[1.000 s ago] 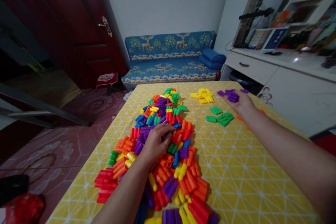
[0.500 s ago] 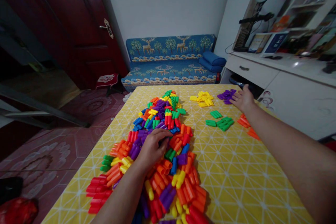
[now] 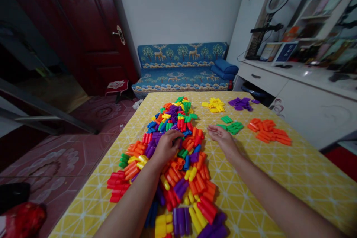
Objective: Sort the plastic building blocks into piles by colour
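Observation:
My left hand [image 3: 168,145] reaches over the middle of a long heap of plastic building blocks [image 3: 192,145], its fingers curled together. A bit of a green building block shows at its fingertips; most of it is hidden. To the right of the heap, my right hand [image 3: 223,139] is held with fingers stretched out and nothing in it. Just beyond it lies a group of green blocks [image 3: 234,128]. Farther off are yellow blocks [image 3: 214,105] and purple blocks [image 3: 241,104], and orange blocks [image 3: 269,131] lie to the right.
The blocks lie on a table with a yellow patterned cloth [image 3: 251,178]. Behind it stands a blue sofa [image 3: 181,70]. A white cabinet [image 3: 315,100] is at the right, a red stool [image 3: 117,85] and a dark red door [image 3: 92,33] at the left.
My right hand has moved from beside the purple blocks back left toward the heap, uncovering the purple and orange groups. My left hand stays over the heap, fingers still curled. The view has shifted slightly.

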